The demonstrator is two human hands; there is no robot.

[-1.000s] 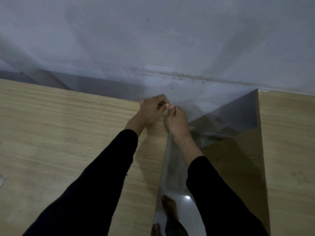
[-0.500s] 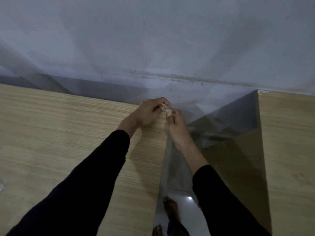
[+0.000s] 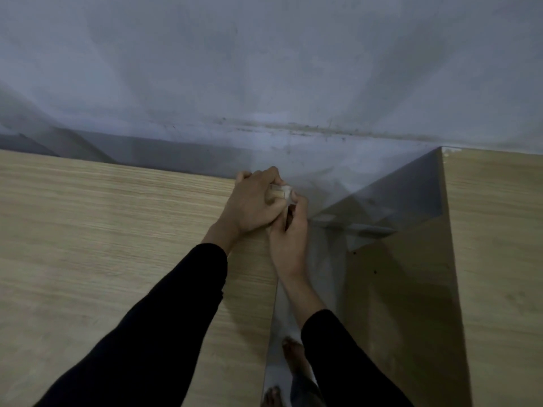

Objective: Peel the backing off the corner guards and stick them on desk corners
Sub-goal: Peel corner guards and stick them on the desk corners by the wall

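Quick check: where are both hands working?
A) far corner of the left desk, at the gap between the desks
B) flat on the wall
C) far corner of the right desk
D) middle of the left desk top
A: the left hand and right hand meet on the pale corner guard at the far corner of the left desk, beside the gap. The right desk is untouched.

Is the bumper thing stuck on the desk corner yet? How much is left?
Nothing looks finished yet. Right now the left hand and right hand both grip a pale corner guard at the far corner of the left desk; the fingers hide whether it has stuck. Left to do: press it firm, then probably the right desk, whose far corner is too blurry to judge.
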